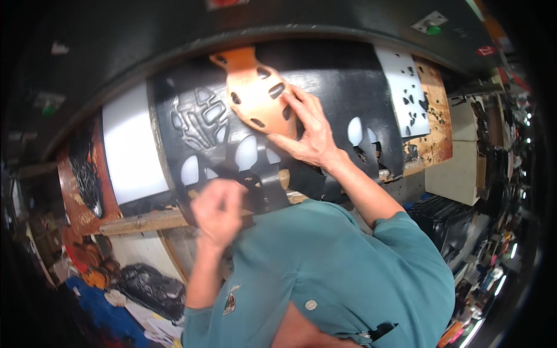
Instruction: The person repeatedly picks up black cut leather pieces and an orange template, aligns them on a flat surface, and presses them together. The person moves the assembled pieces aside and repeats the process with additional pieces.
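The right hand (313,138), spread apart, is touching the orange plate (250,87) at four o'clock; toward seven o'clock, the left hand (218,212) is showing blurred, its grip unclear.

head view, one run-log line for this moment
right hand: touching orange slotted piece | left hand: blurred, grip unclear | nearby: black cut-out sheet

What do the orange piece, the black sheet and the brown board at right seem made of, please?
Orange piece: perhaps hard plastic or painted metal; smooth and satin, with a soft, pale highlight.
Black sheet: possibly leather or plastic; smooth and semi-gloss, with broad reflections.
Brown board: probably wood; rough and worn, judging by its tan colour and chipped surface.
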The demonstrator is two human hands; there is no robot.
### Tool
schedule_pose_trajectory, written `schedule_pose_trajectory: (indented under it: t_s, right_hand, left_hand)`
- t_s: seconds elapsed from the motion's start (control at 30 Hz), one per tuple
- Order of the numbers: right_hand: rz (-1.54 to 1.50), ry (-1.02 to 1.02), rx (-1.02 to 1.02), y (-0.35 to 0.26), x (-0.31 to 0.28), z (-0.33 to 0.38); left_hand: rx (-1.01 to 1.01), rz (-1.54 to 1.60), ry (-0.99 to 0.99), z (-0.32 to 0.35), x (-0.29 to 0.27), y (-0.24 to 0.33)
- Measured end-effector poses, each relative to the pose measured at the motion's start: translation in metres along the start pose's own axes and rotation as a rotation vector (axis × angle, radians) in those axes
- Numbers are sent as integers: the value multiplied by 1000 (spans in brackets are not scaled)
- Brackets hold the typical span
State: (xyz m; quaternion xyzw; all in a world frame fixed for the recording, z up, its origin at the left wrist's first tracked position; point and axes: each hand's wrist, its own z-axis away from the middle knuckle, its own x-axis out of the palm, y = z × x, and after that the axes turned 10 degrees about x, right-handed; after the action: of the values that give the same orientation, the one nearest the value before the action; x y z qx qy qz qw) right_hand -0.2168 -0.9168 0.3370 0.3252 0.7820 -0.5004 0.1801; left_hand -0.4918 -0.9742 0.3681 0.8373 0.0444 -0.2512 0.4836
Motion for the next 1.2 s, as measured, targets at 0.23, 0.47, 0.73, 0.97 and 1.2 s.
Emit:
schedule_pose_trajectory:
  t_s: [0.23, 0.47, 0.73, 0.97, 1.2]
  right_hand:
    - [-251, 25, 121, 8, -18, 1]
    - [-90, 873, 107, 47, -184, 2]
    - [-85, 657, 373, 58, -208, 88]
    - [351, 298, -64, 51, -100, 150]
    - [265, 168, 4, 46, -100, 146]
  left_hand:
    - [370, -427, 77, 27, 76, -22]
    - [323, -472, 87, 44, 67, -17]
    - [264, -521, 130, 43, 76, -17]
    - [194, -459, 120, 40, 73, -12]
    - [185, -454, 90, 42, 71, -10]
